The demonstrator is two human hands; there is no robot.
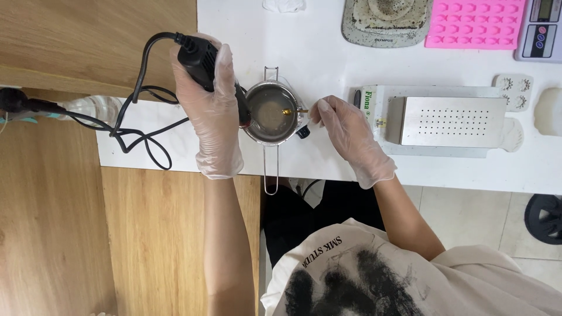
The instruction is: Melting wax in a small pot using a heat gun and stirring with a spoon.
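While the small steel pot (271, 111) stands on the white counter (304, 41) near its front edge, its long wire handle (270, 169) points back toward the person and overhangs that edge. It holds a shallow pool of pale, cloudy liquid.

Left hand (209, 111), gloved: fingers clamped round a black corded power tool (202, 58), the working end tilted down against the pot's left rim. Its black cord (137, 117) trails off left across the counter and the wooden surface (88, 35).

Right hand (351, 137), gloved: fingertips pinched together on a small dark item at the pot's right rim, by the pouring lip; what the item is cannot be told.

Handling, as a judgement: the pot looks light and stiff, easily tipped with liquid inside, and possibly hot, so the wire handle is the sound place to take hold. The thin gloves may slip on wet metal.

Further out: a perforated metal box (448, 120) to the right, a pink silicone mould (475, 23), a grey round appliance (386, 20) and a digital scale (541, 29) along the far side.
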